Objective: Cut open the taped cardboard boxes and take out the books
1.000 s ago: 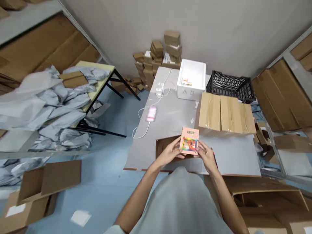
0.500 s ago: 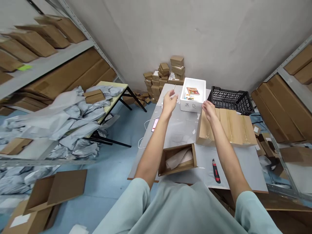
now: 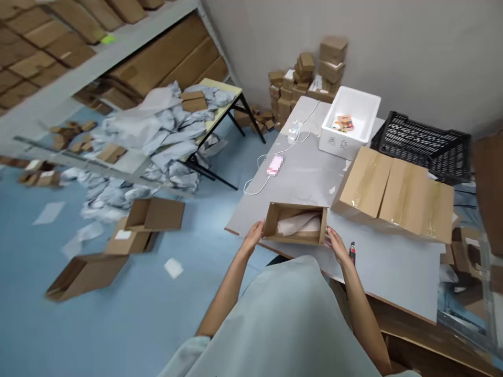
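Open carton (image 3: 293, 239): at our tabletop's (image 3: 393, 267) near edge, whitish sheet (image 3: 295, 224) inside.
Left hand (image 3: 253, 234): against left end; grip unclear to us.
Right hand (image 3: 335, 243): fingers spread at right end.
Handling: we support both ends evenly, level.

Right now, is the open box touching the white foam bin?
Apart. The head view shows grey tabletop between the open box and the white bin.

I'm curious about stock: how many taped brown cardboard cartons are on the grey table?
3, in a row: left carton, middle carton, right carton, near the black plastic crate.
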`<state>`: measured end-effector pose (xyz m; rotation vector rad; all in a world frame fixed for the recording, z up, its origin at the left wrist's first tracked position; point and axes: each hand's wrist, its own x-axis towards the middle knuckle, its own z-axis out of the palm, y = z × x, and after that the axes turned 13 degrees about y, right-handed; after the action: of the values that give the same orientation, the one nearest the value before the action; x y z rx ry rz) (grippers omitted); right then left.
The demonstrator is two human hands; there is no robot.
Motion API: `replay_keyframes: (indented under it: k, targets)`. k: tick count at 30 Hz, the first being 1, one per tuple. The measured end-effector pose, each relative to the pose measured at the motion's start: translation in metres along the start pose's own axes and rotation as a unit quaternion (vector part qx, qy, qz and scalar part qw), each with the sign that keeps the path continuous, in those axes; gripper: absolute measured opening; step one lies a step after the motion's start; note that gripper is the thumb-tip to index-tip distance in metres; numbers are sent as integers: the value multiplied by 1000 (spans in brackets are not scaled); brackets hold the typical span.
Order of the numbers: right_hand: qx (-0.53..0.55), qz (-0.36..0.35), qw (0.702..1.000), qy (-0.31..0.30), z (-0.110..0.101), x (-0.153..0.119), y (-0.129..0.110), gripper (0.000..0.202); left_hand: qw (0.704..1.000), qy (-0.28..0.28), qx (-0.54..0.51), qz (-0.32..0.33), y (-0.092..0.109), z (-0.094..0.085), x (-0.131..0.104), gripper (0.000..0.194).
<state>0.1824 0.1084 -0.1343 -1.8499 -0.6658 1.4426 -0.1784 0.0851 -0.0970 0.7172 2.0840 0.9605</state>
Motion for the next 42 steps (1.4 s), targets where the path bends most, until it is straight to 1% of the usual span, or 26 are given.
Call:
replay_keyframes:
  k: [2, 4, 6, 8, 10, 11, 13, 16, 18, 20, 24, 26, 27, 29, 31, 33, 35, 37, 40, 42]
  targets:
    - [-29, 17, 999, -31, 7, -1, -3, 96, 999, -16, -4, -31, -8, 1, -15, 80]
    - [-51, 13, 997, -56, 12, -8, -8, 99, 998, -7, -14, -55, -14, -7, -32, 82]
    - [-63, -7, 994, -86, 16, -21, -13, 94, 997, 17, -36, -61, -18, -24, -50, 81]
    - [-73, -28, 989, -128, 23, -40, -20, 87, 995, 44, -64, -58, -21, -47, -68, 79]
    - [-83, -46, 982, -166, 37, -62, -29, 82, 992, 72, -92, -55, -24, -73, -82, 78]
    - [-87, -57, 978, -180, 48, -73, -33, 80, 989, 84, -106, -55, -27, -87, -87, 78]
    - [-96, -83, 972, -198, 76, -96, -40, 77, 984, 108, -132, -54, -37, -116, -92, 76]
    - [-116, -119, 963, -214, 134, -130, -42, 77, 974, 142, -169, -56, -64, -168, -87, 76]
    - [-136, -131, 958, -214, 180, -150, -36, 78, 965, 164, -195, -63, -88, -210, -79, 78]
    - [-154, -141, 955, -213, 229, -170, -25, 79, 956, 184, -218, -69, -114, -258, -70, 79]
    - [-170, -168, 943, -231, 339, -211, 0, 73, 938, 232, -251, -63, -163, -361, -63, 72]
    - [-176, -187, 935, -246, 397, -232, 12, 68, 924, 265, -264, -72, -186, -407, -64, 69]
    - [-183, -198, 928, -256, 425, -243, 17, 66, 916, 283, -271, -82, -197, -427, -65, 69]
    - [-203, -212, 913, -284, 482, -265, 27, 63, 898, 322, -281, -105, -220, -463, -66, 69]
    - [-221, -210, 897, -320, 538, -284, 35, 61, 878, 361, -286, -130, -244, -492, -65, 68]
    - [-239, -197, 881, -358, 596, -298, 44, 61, 859, 392, -288, -157, -268, -520, -58, 66]
    - [-263, -186, 859, -397, 658, -310, 54, 62, 843, 416, -287, -182, -291, -550, -45, 63]
    - [-285, -178, 836, -435, 722, -319, 66, 63, 831, 435, -282, -204, -315, -583, -25, 61]
    - [-308, -161, 806, -479, 824, -334, 87, 65, 812, 463, -262, -240, -351, -638, 15, 61]
    - [-324, -136, 796, -494, 892, -346, 102, 67, 799, 486, -238, -264, -375, -677, 47, 62]
